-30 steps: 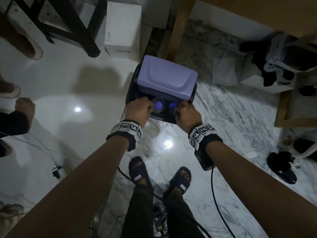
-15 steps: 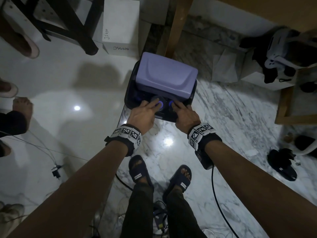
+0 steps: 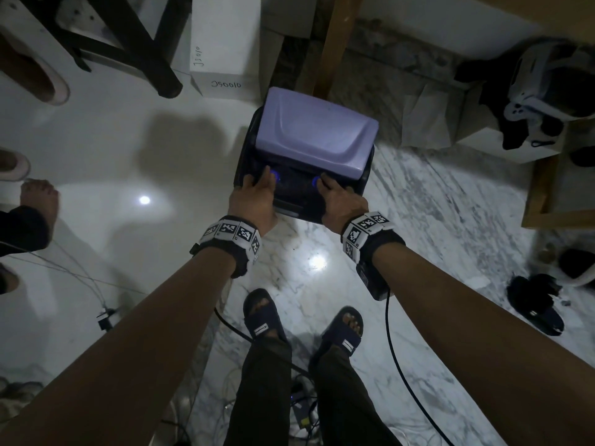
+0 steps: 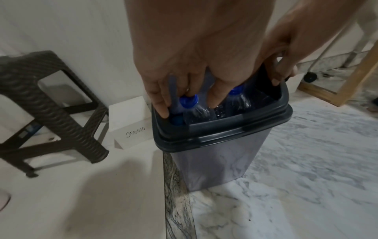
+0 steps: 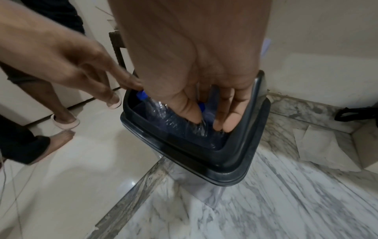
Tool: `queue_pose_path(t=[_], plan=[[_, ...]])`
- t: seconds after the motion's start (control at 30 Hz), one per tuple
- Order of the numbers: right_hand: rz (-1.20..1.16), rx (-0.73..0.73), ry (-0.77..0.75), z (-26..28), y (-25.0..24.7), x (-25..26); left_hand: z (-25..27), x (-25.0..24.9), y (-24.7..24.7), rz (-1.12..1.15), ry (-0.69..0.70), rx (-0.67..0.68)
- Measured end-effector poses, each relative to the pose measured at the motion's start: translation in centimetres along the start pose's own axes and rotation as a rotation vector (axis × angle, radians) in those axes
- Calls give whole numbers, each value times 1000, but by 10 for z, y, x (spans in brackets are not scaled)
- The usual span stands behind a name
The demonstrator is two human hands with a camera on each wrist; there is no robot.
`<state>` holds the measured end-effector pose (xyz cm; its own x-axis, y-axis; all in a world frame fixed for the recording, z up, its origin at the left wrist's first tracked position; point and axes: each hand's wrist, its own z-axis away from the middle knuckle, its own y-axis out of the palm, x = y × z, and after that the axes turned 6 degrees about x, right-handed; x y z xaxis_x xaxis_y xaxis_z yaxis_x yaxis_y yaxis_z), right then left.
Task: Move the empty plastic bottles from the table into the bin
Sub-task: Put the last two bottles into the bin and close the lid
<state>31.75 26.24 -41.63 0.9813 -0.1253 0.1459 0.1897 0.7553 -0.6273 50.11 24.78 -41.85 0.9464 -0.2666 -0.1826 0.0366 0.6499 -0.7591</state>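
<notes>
The bin stands on the floor with its lilac swing lid tilted, leaving the near side of its dark rim uncovered. Clear plastic bottles with blue caps stand packed inside it. My left hand reaches into the left of the gap, fingers straight, on either side of a bottle's neck. My right hand presses straight fingers onto a bottle at the right. Neither hand grips anything.
A white box and a dark stool stand left of the bin, a wooden table leg behind it. Other people's feet are at the left. Cables trail by my sandalled feet.
A second ago both hands held bottle necks over the bin's gap. They let go, the fingers straightened, and the hands have spread apart along the rim and pushed lower.
</notes>
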Motion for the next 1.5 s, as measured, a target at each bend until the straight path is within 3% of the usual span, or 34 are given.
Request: queue_pose_path(t=[0.13, 0.3, 0.4, 0.57, 0.73, 0.83, 1.13, 1.5], plan=[[-19, -31, -11, 4, 1, 0, 7, 8, -4, 0, -16, 13], [-123, -121, -33, 13, 4, 0, 14, 8, -8, -5, 53, -95], [-150, -105, -39, 14, 5, 6, 14, 9, -5, -6, 39, -53], [-322, -125, 100, 12, 14, 17, 16, 12, 1, -72, 3, -24], [-551, -139, 56, 10, 17, 24, 17, 20, 7, -137, -17, 8], [-471, -87, 26, 7, 17, 26, 17, 22, 6, -159, -12, 15], [80, 8, -63, -9, 13, 30, 7, 25, 10, -57, -12, 32], [31, 109, -23, -24, 21, 39, -1, 31, 16, -220, -21, 22]])
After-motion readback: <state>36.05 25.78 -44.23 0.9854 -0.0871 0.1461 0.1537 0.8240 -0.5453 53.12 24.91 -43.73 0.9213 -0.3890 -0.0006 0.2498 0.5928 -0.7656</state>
